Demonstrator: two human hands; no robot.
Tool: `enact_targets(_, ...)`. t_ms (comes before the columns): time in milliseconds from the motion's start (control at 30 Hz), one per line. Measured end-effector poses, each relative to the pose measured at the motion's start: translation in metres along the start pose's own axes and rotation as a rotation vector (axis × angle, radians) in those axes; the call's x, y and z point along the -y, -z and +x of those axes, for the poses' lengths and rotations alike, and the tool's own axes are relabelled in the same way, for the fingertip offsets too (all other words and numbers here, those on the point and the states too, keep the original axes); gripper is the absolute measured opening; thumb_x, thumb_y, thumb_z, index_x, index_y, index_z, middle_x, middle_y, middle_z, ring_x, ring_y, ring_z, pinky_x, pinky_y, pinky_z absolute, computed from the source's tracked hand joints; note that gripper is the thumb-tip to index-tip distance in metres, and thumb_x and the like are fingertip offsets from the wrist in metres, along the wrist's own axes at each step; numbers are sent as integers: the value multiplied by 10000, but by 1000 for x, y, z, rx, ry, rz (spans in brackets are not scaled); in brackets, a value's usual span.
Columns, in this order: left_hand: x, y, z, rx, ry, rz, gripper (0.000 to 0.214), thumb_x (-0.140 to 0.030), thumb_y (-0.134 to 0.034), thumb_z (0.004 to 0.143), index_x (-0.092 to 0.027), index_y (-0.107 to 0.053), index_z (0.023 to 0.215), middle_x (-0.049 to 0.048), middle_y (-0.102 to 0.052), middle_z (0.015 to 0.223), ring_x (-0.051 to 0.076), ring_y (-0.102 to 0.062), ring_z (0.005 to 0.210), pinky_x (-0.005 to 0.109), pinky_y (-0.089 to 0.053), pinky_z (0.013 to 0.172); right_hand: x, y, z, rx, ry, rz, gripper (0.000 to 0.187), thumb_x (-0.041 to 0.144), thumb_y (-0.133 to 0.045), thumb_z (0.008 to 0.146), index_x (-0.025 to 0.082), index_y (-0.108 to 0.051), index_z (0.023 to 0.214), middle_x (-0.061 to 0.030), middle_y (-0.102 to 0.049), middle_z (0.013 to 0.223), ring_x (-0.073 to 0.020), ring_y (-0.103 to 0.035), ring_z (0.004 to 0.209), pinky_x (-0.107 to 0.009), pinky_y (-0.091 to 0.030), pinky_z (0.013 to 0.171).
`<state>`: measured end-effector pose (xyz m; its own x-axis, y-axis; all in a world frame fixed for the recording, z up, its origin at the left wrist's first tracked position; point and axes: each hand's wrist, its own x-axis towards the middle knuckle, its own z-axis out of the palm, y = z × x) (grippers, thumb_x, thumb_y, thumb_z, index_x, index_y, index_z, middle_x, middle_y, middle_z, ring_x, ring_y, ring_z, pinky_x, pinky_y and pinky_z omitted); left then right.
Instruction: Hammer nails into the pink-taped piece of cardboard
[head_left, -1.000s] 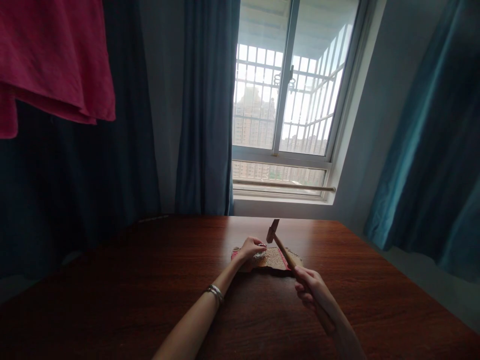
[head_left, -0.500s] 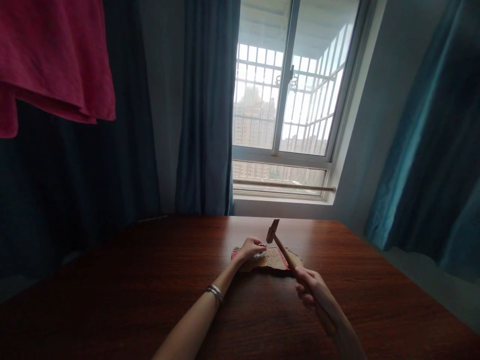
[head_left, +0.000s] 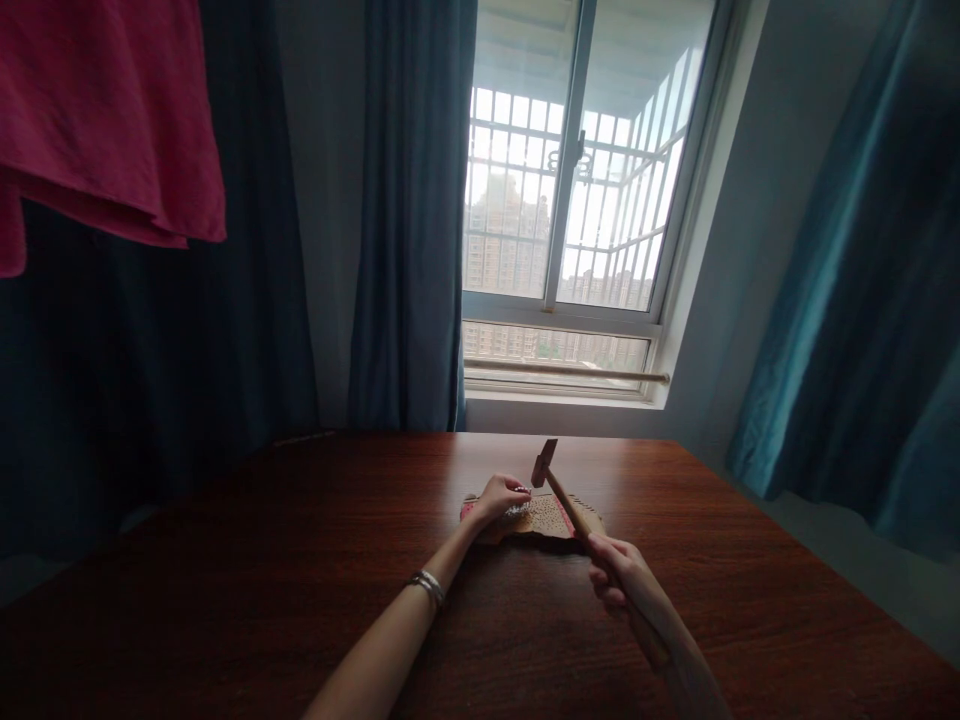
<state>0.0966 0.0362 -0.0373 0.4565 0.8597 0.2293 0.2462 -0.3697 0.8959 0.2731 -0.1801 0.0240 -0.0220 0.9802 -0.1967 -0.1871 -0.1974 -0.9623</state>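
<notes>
1. Head view: the left hand (head_left: pixel 499 496) is at the left part of a dotted board (head_left: pixel 546 515), fingers drawn nearly together; small pale pieces (head_left: pixel 517 511) lie at them, but whether it pinches one I cannot tell.
2. The right hand (head_left: pixel 621 572) is closed around the wooden handle of a hammer (head_left: pixel 568 505), whose head appears raised over the board's far side, apart from it.
3. The board lies on the brown surface (head_left: pixel 525 630), in front of the person, its near edge ragged.
4. The step in hand looks like positioning or steadying, with the hammer held ready.
5. A next move would call for a firm left hand, fingers clear of the hammer's head, and a controlled stroke.
</notes>
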Motion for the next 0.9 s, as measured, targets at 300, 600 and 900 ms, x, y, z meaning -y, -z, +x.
enact_targets(300,2,-1,1,-3,11,9,339,-369,-675,573,-71,-720,728,53,-660,641,160,-573,622,226,-395,566,-1,0,-1,19,24,-40,457,593,-592,660,183,-479,830,88,-436,482,-15,-286,269,-144,-219,241)
enact_targets(600,5,-2,3,-7,12,21,332,-359,-670,586,-67,-718,736,56,-664,659,154,-569,625,217,-391,561,-5,0,3,-14,35,-60,459,609,-593,647,191,-468,787,83,-447,495,-14,-303,275,-145,-213,252)
enact_targets(900,7,-2,4,-5,20,5,325,-352,-685,577,-76,-720,745,66,-679,687,164,-587,651,225,-408,577,-4,-1,1,9,46,-50,457,607,-590,663,188,-468,798,84,-445,494,-15,-299,264,-150,-214,242)
